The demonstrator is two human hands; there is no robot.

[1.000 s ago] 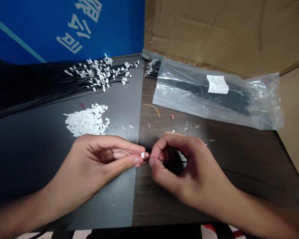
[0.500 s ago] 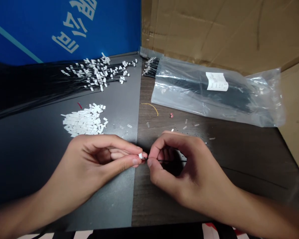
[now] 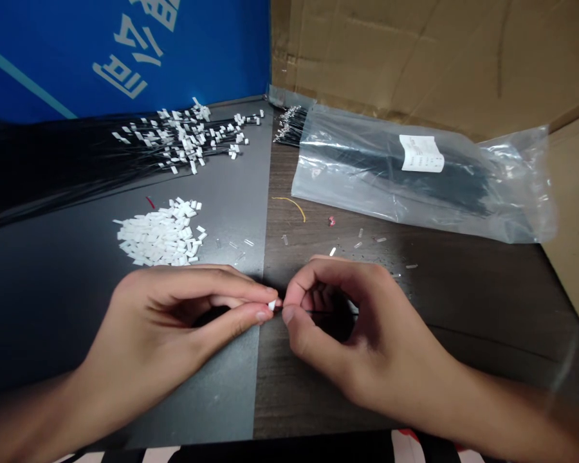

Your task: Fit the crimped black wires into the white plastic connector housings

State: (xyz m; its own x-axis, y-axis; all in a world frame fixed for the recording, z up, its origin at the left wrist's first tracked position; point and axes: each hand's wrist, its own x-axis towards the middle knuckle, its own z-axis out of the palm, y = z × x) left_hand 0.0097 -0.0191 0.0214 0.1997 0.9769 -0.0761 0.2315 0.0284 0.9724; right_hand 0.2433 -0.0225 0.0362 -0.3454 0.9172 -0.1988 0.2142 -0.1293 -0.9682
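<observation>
White connector housing (image 3: 271,305) sits pinched between thumb and fingertip of my left hand (image 3: 168,315); my right hand (image 3: 347,328) curls closed on thin black wire (image 3: 325,312) just beside it. Any slackened pinch could let the wire slip free.

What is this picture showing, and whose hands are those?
These are a real person's two bare hands; there is no machine. The picture comes from one camera worn on that person's head, looking forward and down, so you see about what they see.

The left hand pinches a small white plastic connector between finger and thumb. The right hand holds a thin black wire, and its end reaches the connector.

Behind them lie a heap of loose white plastic connectors, a spread of long black wires with white connectors on their ends, and a clear plastic bag of black wires with a white label. Everything rests on a dark grey board beside a brown wooden tabletop.
</observation>
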